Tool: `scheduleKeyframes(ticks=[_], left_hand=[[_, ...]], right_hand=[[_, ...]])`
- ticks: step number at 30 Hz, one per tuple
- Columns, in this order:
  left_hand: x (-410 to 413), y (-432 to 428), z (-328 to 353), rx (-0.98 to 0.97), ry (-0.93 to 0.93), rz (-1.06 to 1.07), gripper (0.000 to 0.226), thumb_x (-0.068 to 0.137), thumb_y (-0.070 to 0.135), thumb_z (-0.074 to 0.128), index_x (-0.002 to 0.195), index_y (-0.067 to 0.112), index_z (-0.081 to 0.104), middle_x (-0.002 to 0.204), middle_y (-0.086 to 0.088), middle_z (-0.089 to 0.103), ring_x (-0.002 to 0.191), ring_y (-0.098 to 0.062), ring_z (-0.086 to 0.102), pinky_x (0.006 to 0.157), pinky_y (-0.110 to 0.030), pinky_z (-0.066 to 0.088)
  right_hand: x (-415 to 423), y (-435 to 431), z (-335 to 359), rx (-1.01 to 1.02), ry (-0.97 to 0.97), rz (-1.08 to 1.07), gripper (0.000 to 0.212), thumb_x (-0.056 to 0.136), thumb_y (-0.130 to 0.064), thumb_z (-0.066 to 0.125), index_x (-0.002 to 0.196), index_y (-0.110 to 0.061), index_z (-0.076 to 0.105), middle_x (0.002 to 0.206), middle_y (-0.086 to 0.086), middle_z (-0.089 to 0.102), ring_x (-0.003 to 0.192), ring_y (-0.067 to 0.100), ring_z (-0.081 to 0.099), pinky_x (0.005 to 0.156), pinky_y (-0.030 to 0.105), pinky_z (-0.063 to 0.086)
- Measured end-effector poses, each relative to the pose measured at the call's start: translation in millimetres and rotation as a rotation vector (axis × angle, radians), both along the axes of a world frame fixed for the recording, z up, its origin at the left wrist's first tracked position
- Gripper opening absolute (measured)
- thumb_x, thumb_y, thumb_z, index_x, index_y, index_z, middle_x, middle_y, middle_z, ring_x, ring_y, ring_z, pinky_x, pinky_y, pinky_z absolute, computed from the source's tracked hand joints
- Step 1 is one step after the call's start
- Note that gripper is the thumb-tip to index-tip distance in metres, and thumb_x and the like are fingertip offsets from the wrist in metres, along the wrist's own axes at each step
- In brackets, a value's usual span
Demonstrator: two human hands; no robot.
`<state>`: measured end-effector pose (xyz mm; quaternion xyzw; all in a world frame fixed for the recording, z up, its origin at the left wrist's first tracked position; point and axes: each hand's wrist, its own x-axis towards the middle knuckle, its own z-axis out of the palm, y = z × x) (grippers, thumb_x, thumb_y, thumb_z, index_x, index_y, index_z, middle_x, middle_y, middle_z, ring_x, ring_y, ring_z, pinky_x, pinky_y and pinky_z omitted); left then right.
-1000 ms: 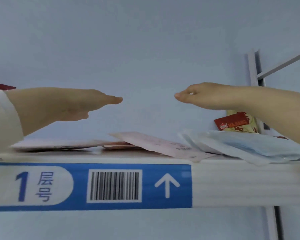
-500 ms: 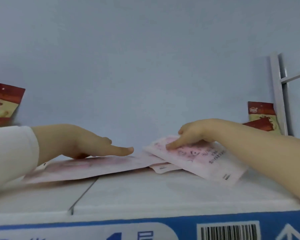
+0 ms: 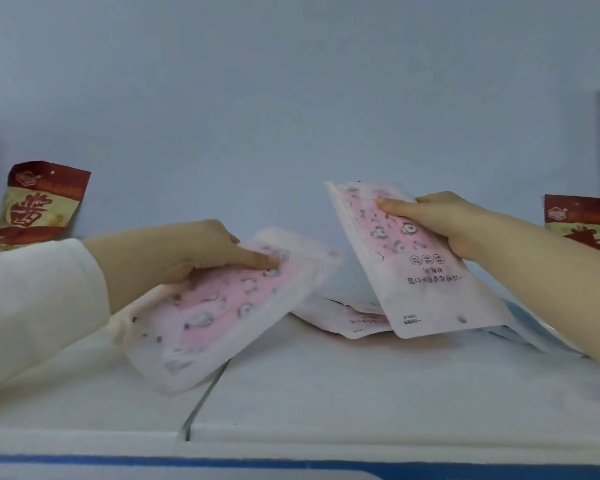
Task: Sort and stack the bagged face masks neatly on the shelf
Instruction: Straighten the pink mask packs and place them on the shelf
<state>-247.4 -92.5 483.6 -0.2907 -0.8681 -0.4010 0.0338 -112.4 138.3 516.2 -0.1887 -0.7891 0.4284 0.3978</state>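
At the white shelf [image 3: 326, 393], the left hand [image 3: 194, 251] grips a pink patterned plastic mask bag [image 3: 222, 317]; the right hand [image 3: 440, 223] pinches a second pink bag [image 3: 430, 292], tilted. Likely gathering; next, align edges.

Left hand [image 3: 194, 251] grips mask bag [image 3: 215, 317].

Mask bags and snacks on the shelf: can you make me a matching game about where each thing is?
Things:
1. pink mask bag
2. lettered mask bag
3. half-hidden mask bag
4. left snack packet

Places:
A. lying flat on the shelf
B. gripped by the right hand, raised steeply
C. leaning by the wall, far left
D. gripped by the left hand, tilted low

Pairs: 1-D, 2-B, 3-A, 4-C
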Motion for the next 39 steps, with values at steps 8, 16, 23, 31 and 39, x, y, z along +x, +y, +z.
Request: scheduleKeyframes(ticks=[8, 16, 23, 31, 39], left_hand=[[0, 15, 15, 0.58, -0.15, -0.156, 0.038, 0.07, 0.039, 0.078, 0.086, 0.01, 0.06, 0.09, -0.006, 0.067, 0.082, -0.021, 0.064, 0.07, -0.027, 0.051], [12, 31, 4, 0.787, -0.319, -0.466, 0.028, 0.089, 0.033, 0.06, 0.101, 0.008, 0.062, 0.095, -0.004, 0.072, 0.086, -0.018, 0.068, 0.074, -0.026, 0.053], [18, 29, -2, 0.827, -0.264, -0.539, 0.024, 0.092, 0.016, 0.059, 0.116, 0.011, 0.061, 0.108, -0.008, 0.071, 0.09, -0.021, 0.069, 0.079, -0.033, 0.057], [25, 37, -1, 0.925, -0.34, -0.688, 0.029, 0.089, 0.03, 0.06, 0.112, 0.014, 0.063, 0.103, -0.003, 0.073, 0.092, -0.016, 0.07, 0.077, -0.026, 0.057], [7, 17, 18, 0.91, 0.117, -0.51, 0.029, 0.08, 0.003, 0.07, 0.104, 0.016, 0.062, 0.087, 0.001, 0.073, 0.076, -0.017, 0.07, 0.071, -0.03, 0.059]], right_hand=[[-5, -30, -2, -0.124, 0.097, 0.209, 0.031, 0.072, -0.039, 0.075, 0.075, -0.012, 0.06, 0.051, -0.002, 0.066, 0.044, 0.011, 0.063, 0.046, 0.02, 0.051], [-15, -35, -14, -0.174, 0.183, 0.257, 0.026, 0.074, -0.03, 0.076, 0.082, -0.008, 0.064, 0.055, 0.0, 0.068, 0.045, 0.013, 0.064, 0.04, 0.02, 0.049], [-19, -29, 1, -0.33, 0.532, 0.129, 0.028, 0.086, -0.02, 0.066, 0.108, -0.003, 0.061, 0.097, 0.012, 0.067, 0.082, 0.026, 0.066, 0.077, 0.037, 0.057], [-36, -29, 6, -0.53, 0.723, -0.043, 0.04, 0.089, -0.01, 0.057, 0.111, -0.013, 0.023, 0.127, 0.014, 0.045, 0.114, 0.028, 0.052, 0.101, 0.041, 0.044], [-2, -21, 14, 0.953, 0.337, -0.386, 0.129, 0.054, -0.066, 0.073, 0.149, -0.024, -0.003, 0.157, -0.003, -0.007, 0.144, 0.02, -0.013, 0.112, 0.034, -0.003]])
